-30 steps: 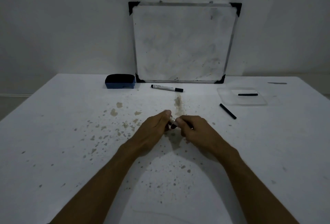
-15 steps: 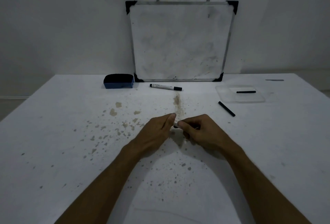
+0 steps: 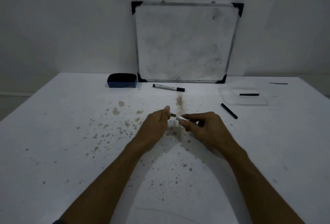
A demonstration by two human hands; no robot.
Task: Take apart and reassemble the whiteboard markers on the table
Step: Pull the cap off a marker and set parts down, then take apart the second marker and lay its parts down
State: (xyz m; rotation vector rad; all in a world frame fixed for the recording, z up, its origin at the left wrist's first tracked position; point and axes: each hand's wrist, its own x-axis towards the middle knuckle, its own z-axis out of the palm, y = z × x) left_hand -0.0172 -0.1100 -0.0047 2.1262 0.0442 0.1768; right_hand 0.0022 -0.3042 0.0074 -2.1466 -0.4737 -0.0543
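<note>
Centre of the frame: your right hand [image 3: 205,127] is clamped round the white barrel of the marker [image 3: 182,117], your left hand [image 3: 155,125] pinches the small dark piece at its left end. The marker's long axis runs left to right across the picture, level above the counter [image 3: 53,134], so any pull goes straight along that line, hands moving apart. A short dark neck shows between the two grips; it looks partly drawn out. A second marker [image 3: 168,87] lies capped in the upper middle, below the whiteboard [image 3: 184,41].
</note>
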